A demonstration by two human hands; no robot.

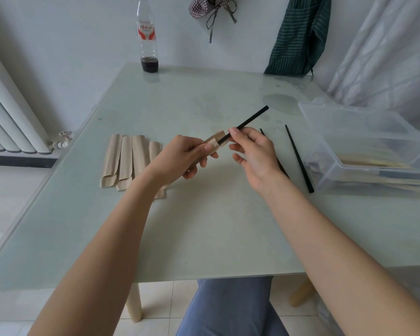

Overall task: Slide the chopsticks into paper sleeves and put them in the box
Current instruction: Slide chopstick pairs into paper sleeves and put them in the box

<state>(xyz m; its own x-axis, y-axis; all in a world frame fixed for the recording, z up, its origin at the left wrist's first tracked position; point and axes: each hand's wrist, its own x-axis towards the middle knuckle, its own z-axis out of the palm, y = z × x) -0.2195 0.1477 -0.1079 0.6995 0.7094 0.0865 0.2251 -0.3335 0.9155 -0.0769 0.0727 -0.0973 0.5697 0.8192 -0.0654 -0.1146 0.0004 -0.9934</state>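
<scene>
A big pale glass worktop (204, 226) fills the room in front of the person. On its right edge sits a clear plastic box (364, 151) with some wrapped sticks already lying inside. A green striped apron (298, 37) hangs on the wall behind, and a checked cloth (209, 6) hangs next to it. A white radiator (7, 112) stands on the left. At the back of the worktop is a tall bottle (147, 37) with a little dark liquid at the bottom. A row of brown paper sleeves (129, 161) lies flat on the left side, touching each other. The left hand (180, 158) is up over the middle of the worktop, its fingers closed around one sleeve (216, 141). The right hand (255, 156) is just beside it, pinching a black chopstick (247, 122) between thumb and first finger; the tip of the stick is in the open mouth of the sleeve and the rest points up and away to the right. Another chopstick (298, 158) lies on the worktop near the box, and one more (262, 132) peeks out from behind the right hand.
</scene>
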